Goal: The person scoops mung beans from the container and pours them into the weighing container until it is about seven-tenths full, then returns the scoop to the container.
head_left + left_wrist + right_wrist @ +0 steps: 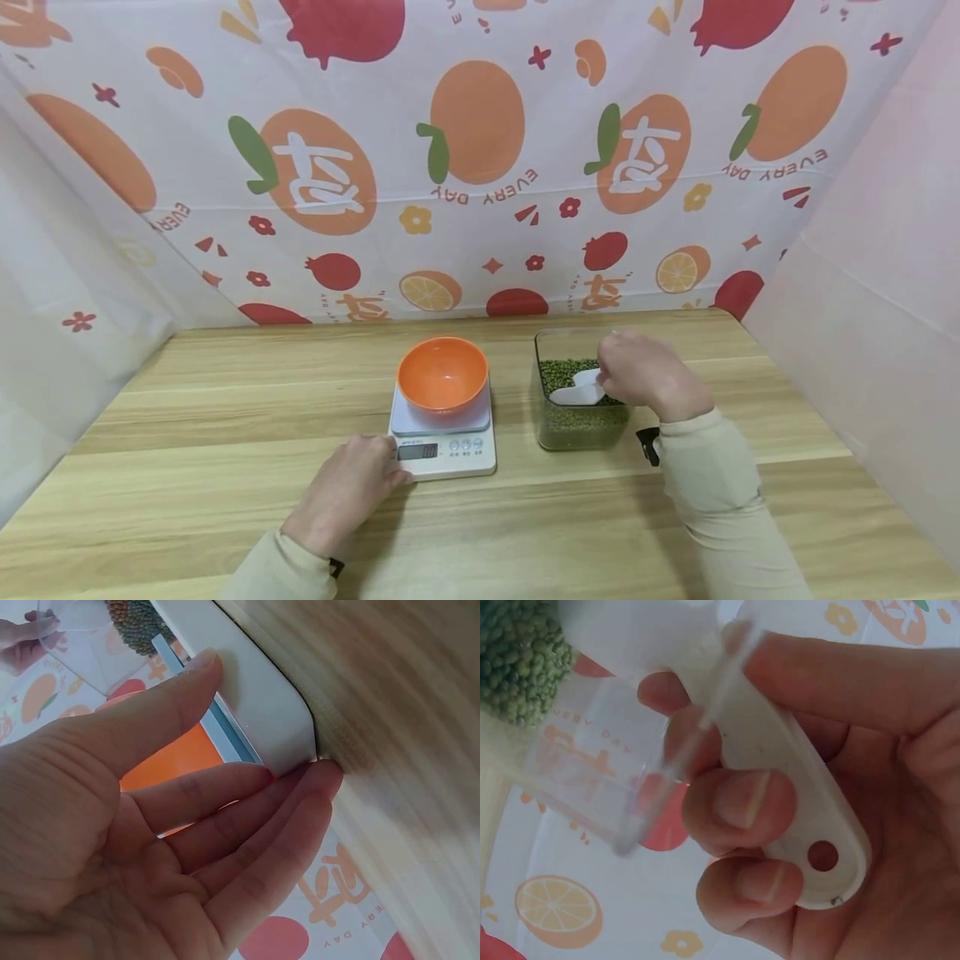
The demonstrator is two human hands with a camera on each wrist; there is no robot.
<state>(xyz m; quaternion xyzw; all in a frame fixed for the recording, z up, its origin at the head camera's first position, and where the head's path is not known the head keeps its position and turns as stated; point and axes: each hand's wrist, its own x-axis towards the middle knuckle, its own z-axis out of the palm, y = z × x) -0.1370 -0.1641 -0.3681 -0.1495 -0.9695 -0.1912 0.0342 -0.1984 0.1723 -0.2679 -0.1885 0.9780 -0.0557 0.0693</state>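
Observation:
A white kitchen scale [476, 468] with a small display carries an orange bowl [442, 375] on its platform. My left hand [348, 483] holds the scale's front left corner, thumb along one edge and fingertips against the adjoining side, as the left wrist view shows. To the right stands a clear container [573, 440] partly filled with small green beans [558, 372]. Inside its rim, my right hand [648, 375] grips a white scoop [576, 395], its bowl low at the beans. In the right wrist view the fingers curl round the scoop's handle [769, 776].
Everything stands on a light wood-grain table [225, 467]. A fruit-printed cloth [480, 225] hangs behind it, and pale sheets [877, 267] close off both sides. The container's upright walls surround the scoop. A gap of bare table separates scale and container.

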